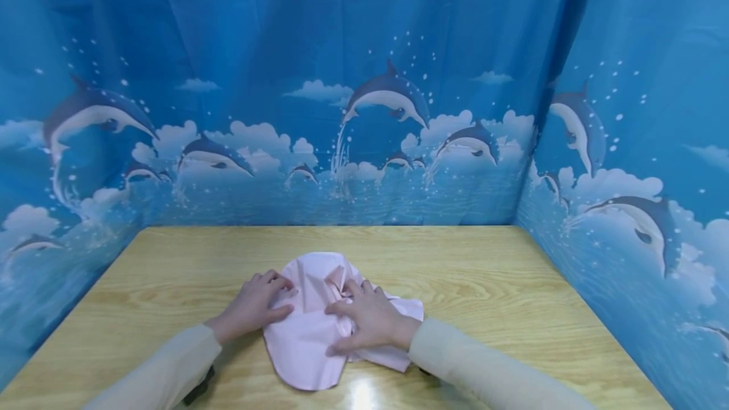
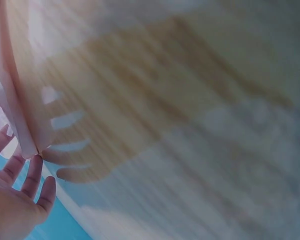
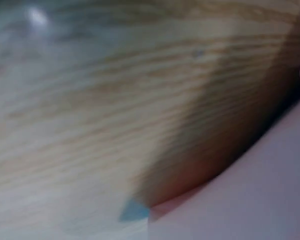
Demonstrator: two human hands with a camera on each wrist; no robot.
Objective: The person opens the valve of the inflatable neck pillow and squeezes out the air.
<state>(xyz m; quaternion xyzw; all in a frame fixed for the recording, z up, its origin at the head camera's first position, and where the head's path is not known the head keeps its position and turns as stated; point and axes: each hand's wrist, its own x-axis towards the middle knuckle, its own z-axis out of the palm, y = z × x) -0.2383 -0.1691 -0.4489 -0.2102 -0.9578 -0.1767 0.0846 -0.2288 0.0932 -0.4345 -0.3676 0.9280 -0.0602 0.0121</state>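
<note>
A pale pink piece of cloth [image 1: 307, 340] with a rounded left side lies rumpled on the table, its middle bunched into folds and a narrower part reaching right. My left hand [image 1: 256, 304] rests at its left edge, thumb and fingers apart. In the left wrist view the spread fingers of the left hand [image 2: 20, 200] touch the hanging edge of the cloth [image 2: 15, 95]. Over the bunched middle lies my right hand [image 1: 373, 318], fingers spread and slightly bent on the fabric. The right wrist view shows mostly cloth [image 3: 255, 185] close to the camera; the right hand's fingers are hidden there.
The wood-grain table [image 1: 484, 271] runs back to a blue dolphin-print curtain [image 1: 273, 81], which also stands along the left and right sides. A bright light reflection shows on the tabletop near the front.
</note>
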